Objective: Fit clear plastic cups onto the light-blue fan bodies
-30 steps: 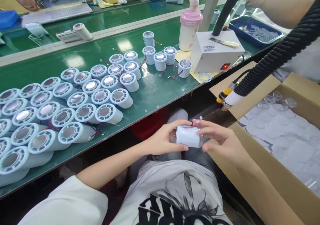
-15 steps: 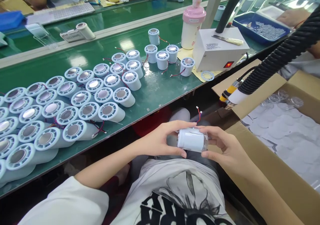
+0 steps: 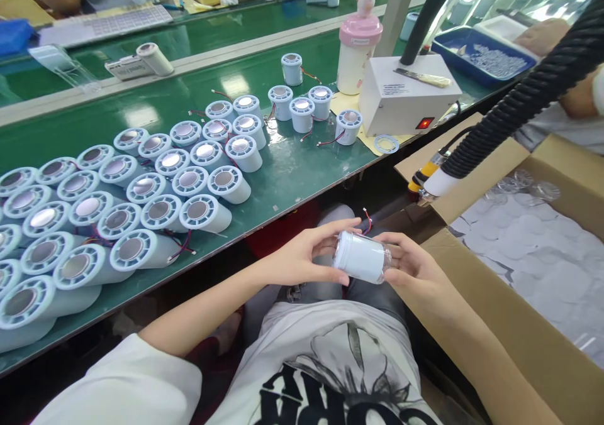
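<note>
Over my lap, a light blue cylinder (image 3: 361,258) with clear plastic film around it lies on its side between my hands. My left hand (image 3: 316,255) grips its left end, thumb below and fingers behind. At the film-covered right end, my right hand (image 3: 408,261) holds it with the thumb in front and fingers behind. A thin red and purple wire with a small white plug (image 3: 367,219) sticks up behind the cylinder. On the green bench to the left stand and lean many similar light blue cylinders (image 3: 205,212) with round silver centres and thin wires.
A white box with a red lit switch (image 3: 401,95) stands by a pink-lidded cup (image 3: 356,54). A black ribbed hose (image 3: 519,92) hangs at the right. Below is a cardboard box (image 3: 523,324) with white discs. A co-worker's hand (image 3: 542,38) is near a blue tray (image 3: 481,54).
The cylinder has turned slightly in my hands, its right end tipping lower. My right fingers have shifted back along the film. The whole view has moved a little.
</note>
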`<action>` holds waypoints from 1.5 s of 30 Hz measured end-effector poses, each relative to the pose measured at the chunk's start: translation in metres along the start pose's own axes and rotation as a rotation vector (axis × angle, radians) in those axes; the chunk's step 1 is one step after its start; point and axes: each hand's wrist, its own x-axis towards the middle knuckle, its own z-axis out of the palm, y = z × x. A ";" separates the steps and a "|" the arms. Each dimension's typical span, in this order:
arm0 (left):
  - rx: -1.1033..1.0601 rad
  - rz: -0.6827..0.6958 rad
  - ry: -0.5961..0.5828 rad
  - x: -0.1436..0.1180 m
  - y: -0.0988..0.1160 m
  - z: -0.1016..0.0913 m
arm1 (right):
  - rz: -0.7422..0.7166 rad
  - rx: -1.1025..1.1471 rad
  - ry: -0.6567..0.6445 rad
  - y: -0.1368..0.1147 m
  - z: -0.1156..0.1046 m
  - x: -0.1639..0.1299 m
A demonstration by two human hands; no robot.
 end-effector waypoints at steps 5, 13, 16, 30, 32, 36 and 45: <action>-0.243 -0.098 0.153 0.050 -0.015 0.001 | -0.070 0.248 0.306 0.027 -0.003 0.016; -0.137 -0.106 0.050 0.134 -0.012 0.005 | -0.172 0.305 0.516 0.039 -0.020 0.034; -0.075 -0.090 0.007 0.144 -0.005 0.005 | -0.183 0.326 0.520 0.033 -0.024 0.032; 0.240 0.050 -0.046 0.115 0.007 -0.004 | -0.138 0.279 0.464 0.011 -0.023 0.015; 0.333 0.099 -0.068 0.105 0.012 -0.005 | -0.129 0.264 0.455 0.009 -0.022 0.013; 0.526 0.221 -0.142 0.089 0.025 -0.004 | -0.110 0.221 0.445 0.003 -0.023 0.008; 0.720 0.323 -0.187 0.071 0.027 -0.002 | -0.146 0.171 0.425 -0.002 -0.027 -0.005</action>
